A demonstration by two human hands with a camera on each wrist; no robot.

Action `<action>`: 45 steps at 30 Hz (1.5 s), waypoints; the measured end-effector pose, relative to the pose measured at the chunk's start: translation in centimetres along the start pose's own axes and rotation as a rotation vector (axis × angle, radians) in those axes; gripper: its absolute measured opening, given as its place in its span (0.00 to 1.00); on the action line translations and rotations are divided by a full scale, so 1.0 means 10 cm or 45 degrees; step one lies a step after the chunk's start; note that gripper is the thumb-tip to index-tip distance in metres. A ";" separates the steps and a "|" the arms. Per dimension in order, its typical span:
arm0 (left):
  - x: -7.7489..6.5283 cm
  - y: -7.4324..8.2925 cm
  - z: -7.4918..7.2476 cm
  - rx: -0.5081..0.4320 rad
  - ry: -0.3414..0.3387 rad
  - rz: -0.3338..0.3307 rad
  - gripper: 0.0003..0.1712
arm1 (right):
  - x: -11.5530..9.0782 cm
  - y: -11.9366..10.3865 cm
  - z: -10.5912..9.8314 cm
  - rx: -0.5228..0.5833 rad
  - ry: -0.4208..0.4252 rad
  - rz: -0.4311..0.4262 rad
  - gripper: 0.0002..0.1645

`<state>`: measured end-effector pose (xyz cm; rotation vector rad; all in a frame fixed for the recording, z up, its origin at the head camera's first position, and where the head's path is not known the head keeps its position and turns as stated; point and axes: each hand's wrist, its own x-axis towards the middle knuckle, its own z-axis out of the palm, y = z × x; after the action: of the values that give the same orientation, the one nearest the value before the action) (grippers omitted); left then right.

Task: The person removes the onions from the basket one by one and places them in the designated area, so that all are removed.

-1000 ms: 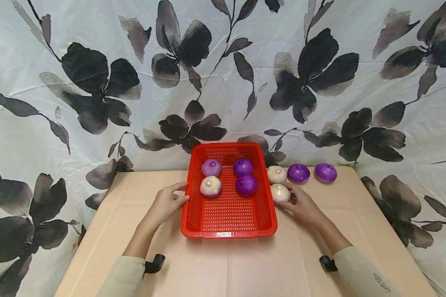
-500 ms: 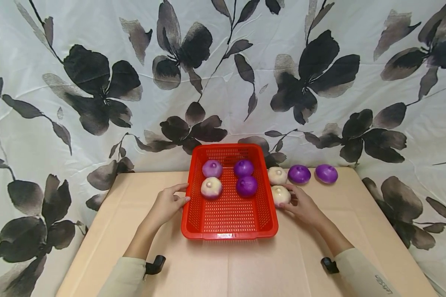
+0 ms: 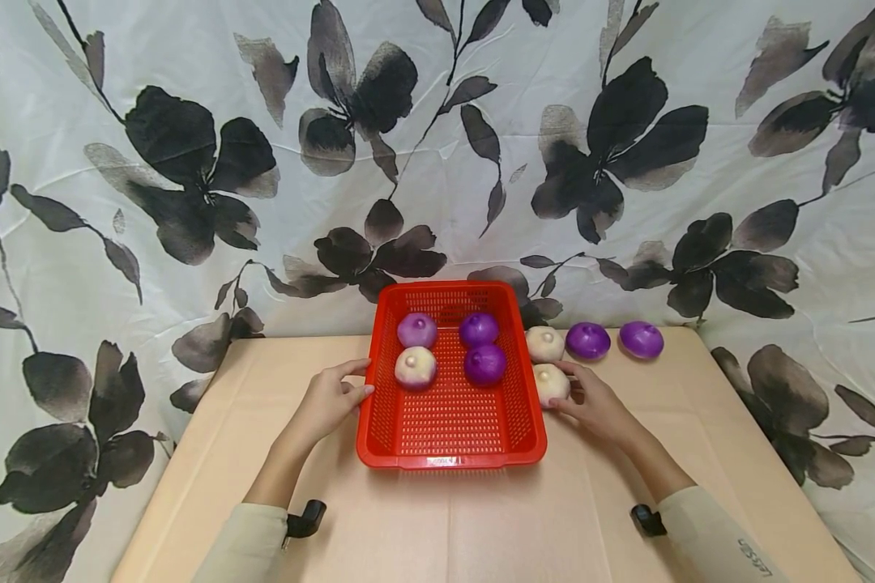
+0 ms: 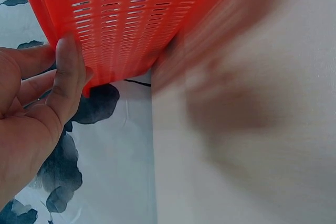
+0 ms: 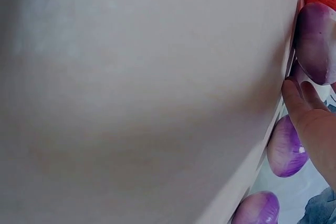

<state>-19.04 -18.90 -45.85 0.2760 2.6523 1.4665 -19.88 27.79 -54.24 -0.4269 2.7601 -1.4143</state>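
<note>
A red perforated basket (image 3: 448,433) stands mid-table in the head view, with a pale purple onion (image 3: 416,330), a whitish onion (image 3: 415,368) and two deep purple onions inside. My left hand (image 3: 328,401) holds its left side; the left wrist view shows the thumb against the outer wall (image 4: 121,30) and the other fingers partly hidden behind the edge. Just outside the basket's right wall, my right hand (image 3: 591,397) grips a whitish onion (image 3: 551,385) between thumb and fingers. In the right wrist view, this onion (image 5: 316,43) shows a purple side above the fingers.
Another whitish onion (image 3: 544,344) sits behind the gripped one, beside the basket. Two purple onions (image 3: 587,341) lie farther right along the table's back edge. A floral cloth (image 3: 496,146) hangs right behind the table (image 3: 510,518).
</note>
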 end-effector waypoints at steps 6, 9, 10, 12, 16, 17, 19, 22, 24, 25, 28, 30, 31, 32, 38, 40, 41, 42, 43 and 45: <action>0.00 -0.01 0.00 0.000 0.002 0.004 0.31 | 0.00 0.00 0.00 0.012 -0.002 -0.020 0.44; 0.00 0.00 0.01 -0.002 0.004 0.004 0.31 | 0.00 -0.02 -0.02 -0.020 -0.002 -0.019 0.44; 0.00 0.00 0.01 -0.004 0.006 0.005 0.31 | 0.01 -0.03 -0.04 -0.042 -0.001 -0.019 0.44; 0.00 0.00 0.01 -0.007 0.007 0.003 0.31 | 0.01 -0.06 -0.08 -0.076 0.002 -0.021 0.44; 0.00 -0.01 0.01 -0.005 0.007 -0.008 0.31 | 0.05 -0.17 -0.19 -0.115 0.014 -0.038 0.43; 0.00 -0.01 0.01 -0.005 0.004 -0.008 0.31 | 0.07 -0.20 -0.22 -0.110 0.017 -0.047 0.43; 0.00 -0.01 0.01 -0.003 -0.001 -0.004 0.31 | 0.11 -0.28 -0.29 -0.113 0.027 -0.065 0.43; 0.00 -0.01 0.00 -0.003 -0.005 0.006 0.31 | 0.19 -0.40 -0.35 -0.110 0.039 -0.096 0.43; 0.00 -0.01 0.00 -0.007 -0.005 0.009 0.31 | 0.24 -0.48 -0.38 -0.120 0.046 -0.115 0.43; 0.00 0.00 0.00 -0.008 -0.005 0.009 0.31 | 0.27 -0.53 -0.38 -0.123 0.046 -0.122 0.43; 0.00 0.00 0.00 -0.013 -0.005 0.007 0.31 | 0.36 -0.65 -0.36 -0.113 0.032 -0.124 0.43; 0.00 -0.01 0.00 -0.012 -0.008 0.001 0.31 | 0.42 -0.73 -0.33 -0.094 0.012 -0.125 0.44; 0.00 -0.01 0.00 -0.009 -0.008 -0.001 0.31 | 0.45 -0.78 -0.32 -0.086 0.000 -0.126 0.45; 0.00 -0.01 0.00 -0.008 -0.007 -0.003 0.31 | 0.48 -0.82 -0.29 -0.075 -0.015 -0.130 0.46; 0.00 -0.02 0.00 -0.005 0.005 0.002 0.31 | 0.67 -1.03 -0.11 -0.119 -0.114 -0.186 0.46; -0.01 -0.02 0.00 -0.006 0.006 0.005 0.31 | 0.73 -1.09 -0.04 -0.169 -0.139 -0.195 0.46; -0.01 -0.02 0.00 -0.006 0.005 0.007 0.31 | 0.75 -1.11 0.00 -0.197 -0.149 -0.200 0.47; -0.01 -0.02 0.00 -0.006 0.005 0.008 0.31 | 0.78 -1.14 0.03 -0.220 -0.157 -0.206 0.47; 0.00 -0.02 0.00 -0.002 0.005 0.011 0.31 | 0.80 -1.16 0.06 -0.245 -0.161 -0.214 0.47; -0.01 -0.02 0.00 0.001 0.007 0.013 0.31 | 0.86 -1.22 0.11 -0.283 -0.178 -0.225 0.47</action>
<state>-19.01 -19.02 -46.05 0.2864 2.6600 1.4710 -25.11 18.06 -44.18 -0.7620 2.8322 -1.0586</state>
